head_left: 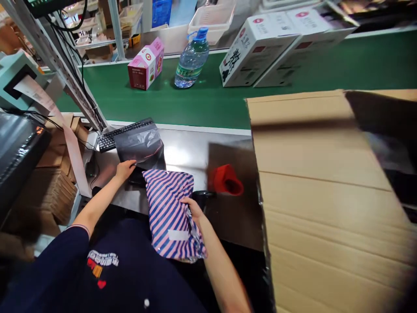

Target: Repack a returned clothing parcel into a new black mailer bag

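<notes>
Your right hand (194, 208) is closed on the right edge of the striped bag (171, 213), which spreads toward nine o'clock. Your left hand (125, 168) rests loosely open, holding nothing, at the grey mailer's (140, 145) lower corner, toward ten o'clock.

The big cardboard box (325, 200) runs off the right and bottom edges and hides the table (185, 152) behind it, and what lies in its dark opening is blurred past telling. The striped bag (169, 213) covers part of a black object by the red tape dispenser (226, 180), while the right hand's (193, 208) fingers are partly tucked into its folds. Print on the white cartons (257, 50) is too small to read
</notes>
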### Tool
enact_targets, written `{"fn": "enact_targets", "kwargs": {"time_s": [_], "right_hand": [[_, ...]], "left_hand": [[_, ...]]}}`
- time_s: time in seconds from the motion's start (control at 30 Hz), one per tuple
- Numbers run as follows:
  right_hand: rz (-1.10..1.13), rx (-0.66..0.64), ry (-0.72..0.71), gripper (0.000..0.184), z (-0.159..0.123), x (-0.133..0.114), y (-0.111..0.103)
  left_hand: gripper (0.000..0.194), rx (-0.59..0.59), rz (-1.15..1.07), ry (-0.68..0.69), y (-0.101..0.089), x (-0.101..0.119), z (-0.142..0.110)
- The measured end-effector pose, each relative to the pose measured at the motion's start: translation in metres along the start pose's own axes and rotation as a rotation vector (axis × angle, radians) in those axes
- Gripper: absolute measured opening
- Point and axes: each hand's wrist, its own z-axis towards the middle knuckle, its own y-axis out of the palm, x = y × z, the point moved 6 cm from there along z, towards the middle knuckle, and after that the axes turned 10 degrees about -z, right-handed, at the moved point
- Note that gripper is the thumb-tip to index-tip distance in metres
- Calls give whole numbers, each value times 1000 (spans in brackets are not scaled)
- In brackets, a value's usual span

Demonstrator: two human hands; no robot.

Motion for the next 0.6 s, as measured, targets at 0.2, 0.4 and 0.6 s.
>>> {"fn": "enact_targets", "kwargs": {"time_s": [0.2,0.4,0.6], "right_hand": [[51,-206,234,18,7,12,41],[15,-281,261,10,24,16,56],[-124,-226,128,9,43,-3,53]], "left_hand": [[38,-81,95,-103,32,23,-10],[41,-198,208,-52,51,33,-18],[46,-434,263,123,54,15,-45]]}}
